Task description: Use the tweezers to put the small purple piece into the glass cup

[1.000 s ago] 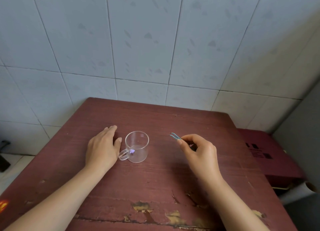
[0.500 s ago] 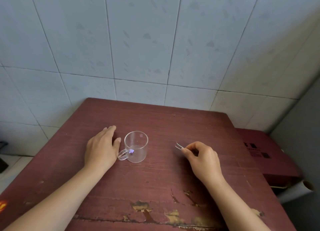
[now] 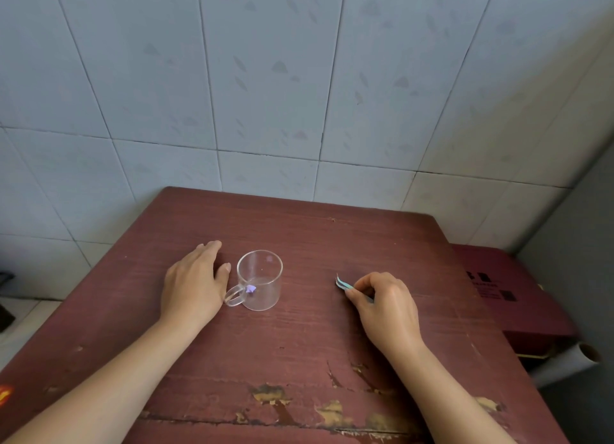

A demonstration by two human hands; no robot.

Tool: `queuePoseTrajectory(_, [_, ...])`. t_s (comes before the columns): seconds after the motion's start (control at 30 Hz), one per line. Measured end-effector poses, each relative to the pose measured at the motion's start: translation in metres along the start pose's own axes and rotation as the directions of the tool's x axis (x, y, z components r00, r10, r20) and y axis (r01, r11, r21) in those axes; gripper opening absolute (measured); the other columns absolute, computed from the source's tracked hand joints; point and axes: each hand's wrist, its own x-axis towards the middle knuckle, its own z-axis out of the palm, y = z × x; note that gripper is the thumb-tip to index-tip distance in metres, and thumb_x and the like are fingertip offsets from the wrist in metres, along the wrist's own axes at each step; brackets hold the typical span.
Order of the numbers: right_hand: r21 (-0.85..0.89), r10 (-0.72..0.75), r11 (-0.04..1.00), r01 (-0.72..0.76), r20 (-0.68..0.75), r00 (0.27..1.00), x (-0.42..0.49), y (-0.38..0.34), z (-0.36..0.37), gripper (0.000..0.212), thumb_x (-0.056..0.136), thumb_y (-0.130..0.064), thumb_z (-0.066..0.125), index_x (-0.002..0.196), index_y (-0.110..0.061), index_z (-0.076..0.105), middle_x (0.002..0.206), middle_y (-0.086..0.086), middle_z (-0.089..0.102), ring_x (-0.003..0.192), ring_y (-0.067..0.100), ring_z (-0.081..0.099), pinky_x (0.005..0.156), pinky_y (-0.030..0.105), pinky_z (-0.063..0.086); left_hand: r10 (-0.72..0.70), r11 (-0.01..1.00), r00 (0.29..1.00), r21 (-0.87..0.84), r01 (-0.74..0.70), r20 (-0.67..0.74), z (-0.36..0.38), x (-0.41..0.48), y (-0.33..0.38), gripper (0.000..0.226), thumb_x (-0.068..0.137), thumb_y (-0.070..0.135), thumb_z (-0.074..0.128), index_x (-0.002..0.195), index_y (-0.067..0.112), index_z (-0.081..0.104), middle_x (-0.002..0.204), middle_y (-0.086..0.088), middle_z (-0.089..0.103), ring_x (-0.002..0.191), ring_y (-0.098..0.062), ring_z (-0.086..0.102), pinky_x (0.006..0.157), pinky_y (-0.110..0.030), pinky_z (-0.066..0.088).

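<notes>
A small clear glass cup (image 3: 262, 277) with a handle stands upright on the dark red table (image 3: 299, 337). The small purple piece (image 3: 251, 289) lies inside it, at the bottom on the handle side. My left hand (image 3: 192, 285) rests flat on the table just left of the cup, thumb near the handle, holding nothing. To the right, my right hand (image 3: 387, 309) sits low on the table and pinches the teal tweezers (image 3: 342, 283), whose tips point up and left with nothing between them.
The table stands against a white tiled wall (image 3: 299, 94). Paint is chipped along its front edge (image 3: 332, 410). A dark red box (image 3: 505, 290) and a cardboard tube (image 3: 564, 360) lie lower down beyond the table's right edge.
My right hand has come down to the table and drifted a little right, away from the cup, still holding the tweezers. The left hand, cup and purple piece have stayed put.
</notes>
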Motion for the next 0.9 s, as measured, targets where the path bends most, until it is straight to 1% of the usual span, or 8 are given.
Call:
queuePoseTrajectory(0.23, [-0.043,-0.048,0.998,0.048,-0.017,0.999,-0.0006,0.0007,0.0020,0.011,0.080,-0.026,0.068,0.079,-0.018,0.061,0.079,-0.007,0.051,0.079,0.015,0.043,0.061,0.028,0.032,0.003,1.000,1.000,0.008,-0.003,-0.002,0.0000,0.0001,0.0000,0.043,0.089,0.017,0.050,0.130,0.006,0.046,0.136,-0.018,0.053,0.136,-0.027,0.038,0.104,-0.044,0.032])
queuePoseTrajectory(0.5, [0.030,-0.020,0.999,0.020,-0.010,1.000,-0.0001,0.0026,0.0030,0.011,0.077,-0.020,0.072,0.074,-0.016,0.062,0.076,-0.005,0.051,0.079,0.017,0.046,0.065,0.028,0.032,0.007,1.000,1.000,0.013,-0.007,-0.003,-0.0001,0.0001,0.0000,0.042,0.089,0.017,0.050,0.129,0.006,0.047,0.133,-0.019,0.056,0.136,-0.027,0.037,0.104,-0.044,0.033])
queuePoseTrajectory(0.7, [-0.012,-0.015,1.000,0.016,0.022,1.000,0.0012,0.0004,0.0001,0.010,0.078,-0.024,0.071,0.078,-0.018,0.063,0.081,-0.004,0.054,0.082,0.018,0.050,0.066,0.029,0.034,-0.001,1.000,1.000,0.020,0.001,0.008,-0.0005,0.0005,0.0001,0.043,0.089,0.017,0.049,0.131,0.007,0.046,0.137,-0.018,0.052,0.137,-0.027,0.036,0.105,-0.045,0.033])
queuePoseTrajectory(0.9, [-0.032,-0.014,0.999,0.015,0.031,0.999,0.0031,0.0006,-0.0019,0.012,0.078,-0.026,0.071,0.079,-0.018,0.063,0.081,-0.004,0.053,0.082,0.019,0.051,0.066,0.028,0.034,-0.010,1.000,1.000,0.003,0.010,0.006,-0.0016,0.0016,0.0000,0.043,0.089,0.017,0.050,0.131,0.007,0.046,0.137,-0.017,0.053,0.136,-0.025,0.038,0.105,-0.044,0.033])
